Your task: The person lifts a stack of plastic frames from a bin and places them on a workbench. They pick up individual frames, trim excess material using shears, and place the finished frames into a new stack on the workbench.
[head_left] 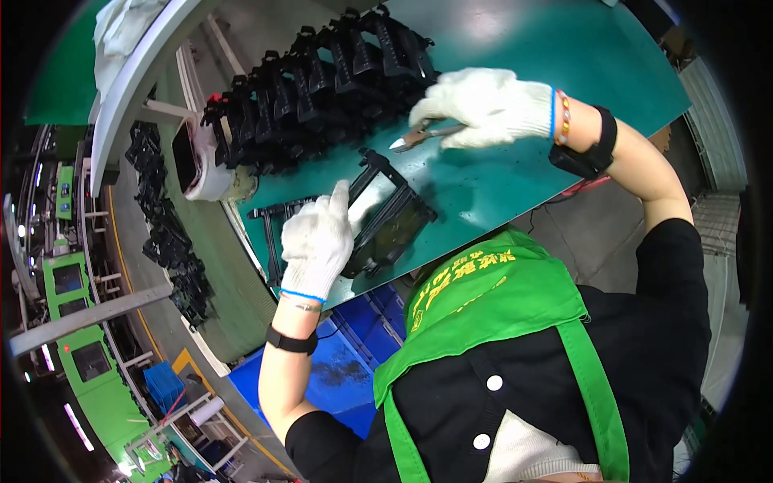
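My left hand (pixel 316 241), in a white knitted glove, grips a black plastic frame (pixel 378 229) near the table's front edge. Its fingers close over one side of the part, and the thumb is partly hidden. The frame has an open middle and lies tilted on the green tabletop (pixel 515 185). Up and to the right, my right hand (pixel 491 109), gloved too, is closed around a small pointed hand tool (pixel 417 139). The tool has a brownish body and a bright tip that points left, apart from the frame. Its exact kind is unclear.
A long row of similar black plastic parts (pixel 314 92) stands along the table's far side. Left of it is a white container (pixel 211 165). More black parts (pixel 165 217) lie on a surface further left. Blue bins (pixel 354 354) stand below the front edge; green machines (pixel 93 354) are beyond.
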Demonstrator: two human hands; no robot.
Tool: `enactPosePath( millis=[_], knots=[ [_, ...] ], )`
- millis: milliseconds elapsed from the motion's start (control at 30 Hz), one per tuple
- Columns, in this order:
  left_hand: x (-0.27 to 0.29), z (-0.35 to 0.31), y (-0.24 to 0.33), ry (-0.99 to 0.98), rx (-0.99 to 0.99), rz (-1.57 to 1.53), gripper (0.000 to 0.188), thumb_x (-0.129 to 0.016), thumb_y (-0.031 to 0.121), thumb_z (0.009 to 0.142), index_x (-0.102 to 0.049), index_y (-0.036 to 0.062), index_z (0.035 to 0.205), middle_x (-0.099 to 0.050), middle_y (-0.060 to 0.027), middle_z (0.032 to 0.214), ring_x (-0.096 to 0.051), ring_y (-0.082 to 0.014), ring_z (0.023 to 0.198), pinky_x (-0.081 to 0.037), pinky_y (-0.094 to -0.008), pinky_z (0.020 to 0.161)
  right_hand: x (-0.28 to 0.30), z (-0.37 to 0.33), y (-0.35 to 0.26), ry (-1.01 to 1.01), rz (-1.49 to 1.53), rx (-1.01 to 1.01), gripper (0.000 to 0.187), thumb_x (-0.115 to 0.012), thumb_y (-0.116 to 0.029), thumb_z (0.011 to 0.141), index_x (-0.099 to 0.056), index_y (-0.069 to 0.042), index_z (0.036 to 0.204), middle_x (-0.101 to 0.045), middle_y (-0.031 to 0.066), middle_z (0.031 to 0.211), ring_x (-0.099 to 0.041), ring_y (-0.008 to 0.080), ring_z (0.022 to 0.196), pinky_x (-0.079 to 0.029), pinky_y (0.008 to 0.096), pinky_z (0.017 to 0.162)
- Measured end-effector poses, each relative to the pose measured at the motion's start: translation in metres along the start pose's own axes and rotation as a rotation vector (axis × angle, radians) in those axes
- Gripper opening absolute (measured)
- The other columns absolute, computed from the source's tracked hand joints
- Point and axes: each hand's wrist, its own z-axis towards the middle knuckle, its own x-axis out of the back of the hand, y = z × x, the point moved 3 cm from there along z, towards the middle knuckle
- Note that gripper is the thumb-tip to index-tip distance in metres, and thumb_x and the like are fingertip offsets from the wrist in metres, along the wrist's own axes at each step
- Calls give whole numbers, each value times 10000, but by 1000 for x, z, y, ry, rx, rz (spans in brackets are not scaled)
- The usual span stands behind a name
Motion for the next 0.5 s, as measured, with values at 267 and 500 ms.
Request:
enactPosePath(
  millis=[267, 500],
  knots=[
    [27, 10, 7, 21, -163, 158, 475, -629, 98, 852, -668, 134, 1323, -667, -55, 820, -694, -244, 760, -571, -395, 601, -4, 30, 3, -259, -4, -76, 501, -728, -343, 844, -673, -131, 1294, -699, 126, 1144, -633, 360, 1123, -541, 472, 931],
    [26, 12, 7, 11, -175, 171, 476, -628, 105, 856, -665, 141, 1329, -669, -52, 828, -695, -242, 768, -575, -397, 607, -6, 38, 15, -275, 80, -8, 488, -732, -330, 844, -680, -109, 1276, -702, 132, 1141, -646, 370, 1113, -545, 476, 927]
  ],
)
